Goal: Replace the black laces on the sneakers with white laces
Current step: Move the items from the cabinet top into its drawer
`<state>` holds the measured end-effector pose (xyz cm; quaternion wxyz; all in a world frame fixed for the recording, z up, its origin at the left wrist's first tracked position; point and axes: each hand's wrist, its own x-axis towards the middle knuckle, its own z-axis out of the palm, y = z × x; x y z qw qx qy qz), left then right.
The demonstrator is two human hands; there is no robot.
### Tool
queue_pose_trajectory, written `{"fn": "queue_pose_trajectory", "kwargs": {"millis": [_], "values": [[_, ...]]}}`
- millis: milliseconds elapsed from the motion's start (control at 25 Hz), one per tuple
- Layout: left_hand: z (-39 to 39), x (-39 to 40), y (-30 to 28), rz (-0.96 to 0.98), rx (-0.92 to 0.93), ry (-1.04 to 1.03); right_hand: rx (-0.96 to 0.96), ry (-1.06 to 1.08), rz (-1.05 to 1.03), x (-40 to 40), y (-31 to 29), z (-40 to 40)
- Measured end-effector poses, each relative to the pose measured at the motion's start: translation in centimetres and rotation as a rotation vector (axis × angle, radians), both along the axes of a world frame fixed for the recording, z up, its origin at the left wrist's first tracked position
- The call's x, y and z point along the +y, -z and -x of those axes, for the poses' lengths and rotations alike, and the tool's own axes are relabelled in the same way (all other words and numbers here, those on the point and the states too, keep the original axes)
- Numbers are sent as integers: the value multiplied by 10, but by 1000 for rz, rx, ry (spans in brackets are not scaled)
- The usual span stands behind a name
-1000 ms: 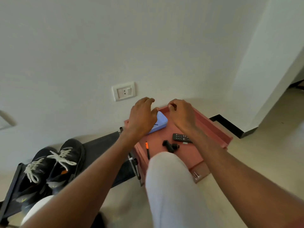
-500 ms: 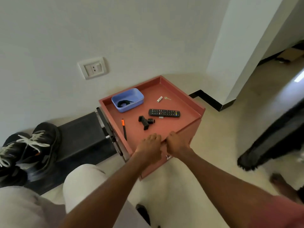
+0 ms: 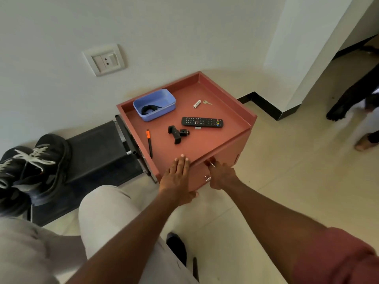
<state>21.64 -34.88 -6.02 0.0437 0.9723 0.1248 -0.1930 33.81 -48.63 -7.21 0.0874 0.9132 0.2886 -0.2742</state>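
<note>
left hand (image 3: 176,177): flat, bracing cabinet (image 3: 223,152) | right hand (image 3: 220,175): fingers pinching drawer handle (image 3: 212,164) | risk: hard pull tips cabinet, remote (image 3: 202,122) slides

The cabinet (image 3: 207,144) is showing terracotta red. On it are sitting a light-blue tray (image 3: 164,99) holding a black lace (image 3: 149,109), a black remote (image 3: 202,122) with coloured buttons, and an orange-and-black pen (image 3: 149,142). Left of the cabinet, black sneakers (image 3: 34,160) are wearing white laces (image 3: 33,155).
</note>
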Motion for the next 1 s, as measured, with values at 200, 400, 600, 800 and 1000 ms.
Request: {"fn": "queue_pose_trajectory", "kwargs": {"millis": [200, 400, 600, 800, 1000], "values": [[-3, 1, -6, 18, 54, -3, 0, -26, -12, -11, 1, -4], [-8, -14, -20, 62, 128, -58, -37, -12, -45, -49, 3, 19], [0, -54, -17, 123, 176, 79, -412, -108, -357, -69, -12, 34], [7, -73, -11, 148, 357, 190, -209, -260, -168, -93, -2, 39], [-6, -66, -31, 123, 168, 252, -358, -207, -315, -86, -17, 23]]}}
